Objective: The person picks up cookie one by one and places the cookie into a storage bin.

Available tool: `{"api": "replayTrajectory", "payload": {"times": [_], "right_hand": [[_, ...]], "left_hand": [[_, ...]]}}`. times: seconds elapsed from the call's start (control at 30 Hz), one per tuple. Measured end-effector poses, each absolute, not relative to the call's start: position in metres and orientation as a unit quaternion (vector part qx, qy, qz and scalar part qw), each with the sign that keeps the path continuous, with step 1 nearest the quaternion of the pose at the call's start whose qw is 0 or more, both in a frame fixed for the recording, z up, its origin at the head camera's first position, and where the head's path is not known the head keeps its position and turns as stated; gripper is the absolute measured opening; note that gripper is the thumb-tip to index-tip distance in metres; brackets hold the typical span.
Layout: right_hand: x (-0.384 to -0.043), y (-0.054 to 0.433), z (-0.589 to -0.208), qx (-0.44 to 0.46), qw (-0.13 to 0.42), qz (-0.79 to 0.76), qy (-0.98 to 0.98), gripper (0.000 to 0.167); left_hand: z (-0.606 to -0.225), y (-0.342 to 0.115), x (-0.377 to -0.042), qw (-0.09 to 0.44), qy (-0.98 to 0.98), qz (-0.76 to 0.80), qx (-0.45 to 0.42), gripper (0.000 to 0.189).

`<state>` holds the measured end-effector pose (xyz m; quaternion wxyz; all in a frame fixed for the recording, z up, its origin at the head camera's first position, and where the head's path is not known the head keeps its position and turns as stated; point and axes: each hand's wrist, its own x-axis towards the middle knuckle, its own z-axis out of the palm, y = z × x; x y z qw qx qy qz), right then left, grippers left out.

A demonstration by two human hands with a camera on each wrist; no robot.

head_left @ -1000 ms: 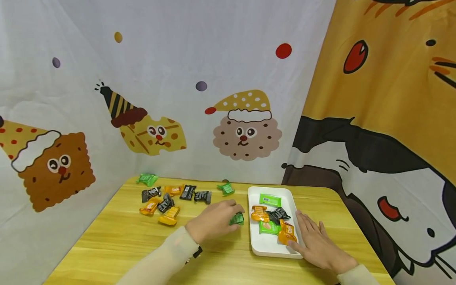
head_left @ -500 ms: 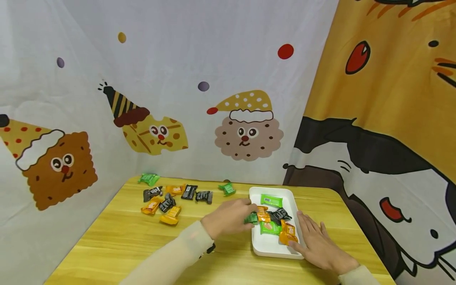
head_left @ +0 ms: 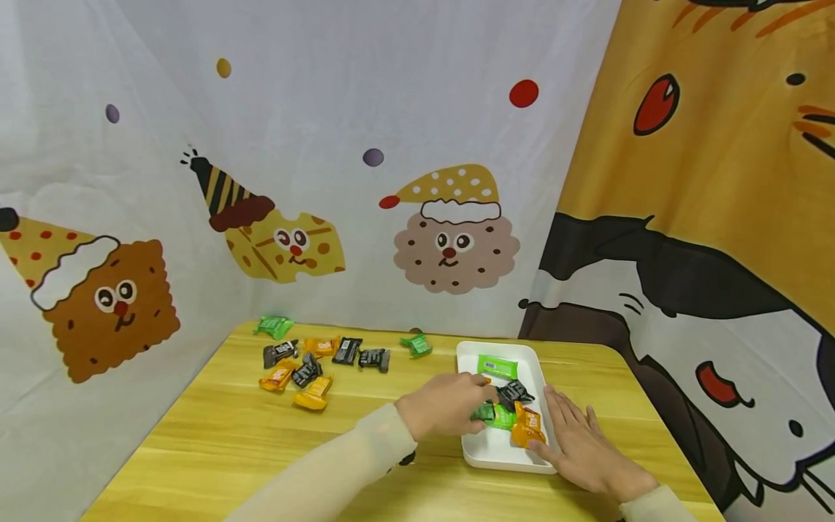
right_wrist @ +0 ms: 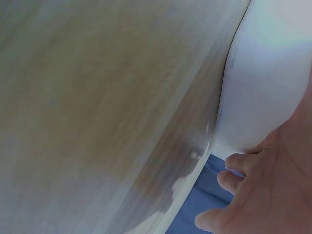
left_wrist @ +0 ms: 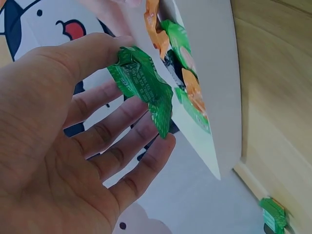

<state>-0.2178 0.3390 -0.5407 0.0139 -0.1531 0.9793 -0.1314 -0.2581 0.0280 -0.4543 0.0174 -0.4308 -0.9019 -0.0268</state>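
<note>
1. We see the left hand [head_left: 446, 406] pinching a green candy [left_wrist: 146, 87] between thumb and fingers, just inside the left rim of the white tray [head_left: 483, 451]. We cannot tell whether it touches what lies below.
2. The right hand [head_left: 590, 446] rests with straight fingers along the tray's right edge, its thumb over the rim.
3. In the tray we find a lime candy [head_left: 498, 367] towards the far end, a black candy [head_left: 514, 395] mid-way and an orange candy [head_left: 525, 425] by the right wall. A second lime candy [head_left: 504, 418] is partly covered by the green one; a second orange candy [left_wrist: 194, 90] is mostly hidden from the head view by the left fingers.
4. The widest room inside is the tray's near end, where white floor runs up to the rim.
5. The tray's far edge sits near the back edge of the tabletop [head_left: 215, 442], beside the hanging cloth [head_left: 293, 109].
6. On the left we count seven loose candies [head_left: 306, 371], orange and black, bunched together. A corner candy [head_left: 272, 327], green, lies at the back left; a back candy [head_left: 416, 346], also green, lies between bunch and tray.
7. Wood stretches from the bunch to the left sleeve [head_left: 326, 471], and from the right hand to the tabletop's right edge.
</note>
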Motion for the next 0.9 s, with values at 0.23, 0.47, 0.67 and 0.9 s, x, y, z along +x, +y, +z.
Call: {"api": "replayTrajectory", "payload": {"times": [0.23,0.47,0.67,0.9], "right_hand": [[-0.218,0.339,-0.541,-0.157,0.01,-0.135,0.978,0.11],[-0.218,0.339,-0.54,-0.154,0.015,-0.138,0.978,0.11],[-0.218,0.34,-0.54,-0.156,0.012,-0.134,0.978,0.11],[-0.219,0.34,-0.541,-0.162,0.007,-0.139,0.977,0.109]], "left_hand": [[-0.458,0.043,-0.258,0.028,-0.885,-0.005,-0.464,0.047],[-0.46,0.059,-0.256,0.02,-0.88,0.026,-0.473,0.047],[-0.464,0.069,-0.256,0.019,-0.876,0.049,-0.479,0.046],[-0.465,0.077,-0.252,-0.003,-0.882,0.047,-0.469,0.05]]}}
